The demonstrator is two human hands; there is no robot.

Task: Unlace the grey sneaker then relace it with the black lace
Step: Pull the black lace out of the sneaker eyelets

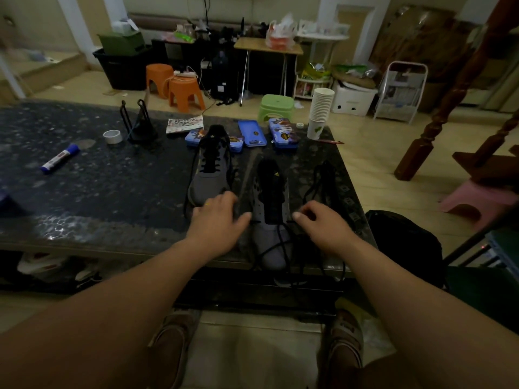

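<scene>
Two grey sneakers stand on the dark table, toes toward me. The right sneaker (271, 197) has bare upper eyelets; a black lace (280, 242) crosses only its lowest holes and trails over the toe and the table edge. My left hand (217, 223) lies beside its left flank, fingers spread, thumb touching the shoe near the lowest eyelet. My right hand (320, 223) pinches the lace at the lowest right eyelet. The left sneaker (209, 167) is fully laced in black. Another loose black lace (321, 178) lies on the table to the right.
Blue tins (252, 133) sit behind the sneakers, with a stack of paper cups (320, 110) at the back right. A tape roll (113, 136), a black stand (139, 124) and a marker (60, 158) lie to the left. A dark bag (404, 242) hangs off the table's right edge.
</scene>
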